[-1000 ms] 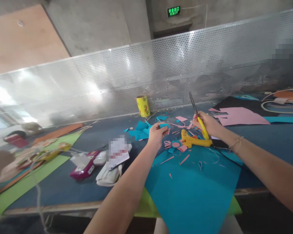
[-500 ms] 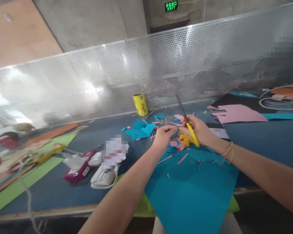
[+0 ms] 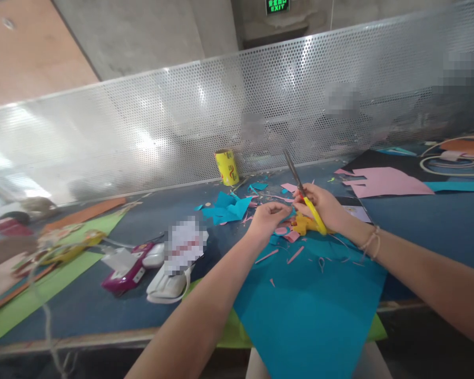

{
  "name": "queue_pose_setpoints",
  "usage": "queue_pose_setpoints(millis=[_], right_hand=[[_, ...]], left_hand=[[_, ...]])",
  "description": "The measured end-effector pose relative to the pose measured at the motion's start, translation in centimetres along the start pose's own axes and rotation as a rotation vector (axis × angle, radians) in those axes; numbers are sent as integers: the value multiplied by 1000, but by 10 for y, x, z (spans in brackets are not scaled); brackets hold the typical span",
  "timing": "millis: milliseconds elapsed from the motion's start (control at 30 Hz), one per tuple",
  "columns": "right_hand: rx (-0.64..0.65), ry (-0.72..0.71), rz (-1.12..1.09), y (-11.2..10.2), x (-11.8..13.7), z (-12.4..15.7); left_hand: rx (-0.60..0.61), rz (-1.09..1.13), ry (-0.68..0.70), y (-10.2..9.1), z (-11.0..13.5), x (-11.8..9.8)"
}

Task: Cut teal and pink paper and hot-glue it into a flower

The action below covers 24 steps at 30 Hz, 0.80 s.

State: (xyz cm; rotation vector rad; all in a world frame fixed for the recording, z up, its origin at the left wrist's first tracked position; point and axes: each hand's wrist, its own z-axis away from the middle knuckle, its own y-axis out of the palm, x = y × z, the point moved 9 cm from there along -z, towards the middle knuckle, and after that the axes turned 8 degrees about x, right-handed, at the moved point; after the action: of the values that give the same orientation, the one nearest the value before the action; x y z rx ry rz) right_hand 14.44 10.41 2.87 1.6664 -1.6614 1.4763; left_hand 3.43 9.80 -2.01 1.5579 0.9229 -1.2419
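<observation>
My right hand (image 3: 319, 204) is closed round yellow-handled scissors (image 3: 304, 195), whose grey blades point up and away. My left hand (image 3: 266, 220) is pinched shut just left of it, fingertips almost touching the right hand; what it pinches is too small to make out. Below both hands lie a pink-and-teal paper flower shape (image 3: 281, 231) and a yellow glue gun (image 3: 303, 225). A large teal sheet (image 3: 308, 305) spreads toward me with pink scraps on it.
A yellow roll (image 3: 227, 167) stands by the perforated metal screen (image 3: 142, 131). Teal offcuts (image 3: 226, 206) lie behind my hands, pink sheets (image 3: 379, 183) to the right. A magenta tissue pack (image 3: 124, 273) and white items sit left on the blue table (image 3: 438, 221). Green sheets (image 3: 43, 289) lie far left.
My hands came together over the paper flower: the left moved right, the right with the scissors moved left and nearer. The teal piece seen in the left fingers earlier no longer shows.
</observation>
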Motion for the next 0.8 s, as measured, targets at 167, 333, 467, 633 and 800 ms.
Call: queue_pose_setpoints(millis=[167,333,467,633,800], right_hand=[[-42,-21,146,-12,-3,-2],[19,-55,306,-5,-7,-3],[100,-54,302,11,-12,-1],[141,11,337,17,-12,2],[149,25,380,17,-4,4]], left_hand=[[-102,-83,107,-13,-2,-11],[-311,58,177,-39,4,-22],[-287,203,175,-36,8,-25],[-238,223,178,-27,7,-26],[-275,208,258,-30,8,-32]])
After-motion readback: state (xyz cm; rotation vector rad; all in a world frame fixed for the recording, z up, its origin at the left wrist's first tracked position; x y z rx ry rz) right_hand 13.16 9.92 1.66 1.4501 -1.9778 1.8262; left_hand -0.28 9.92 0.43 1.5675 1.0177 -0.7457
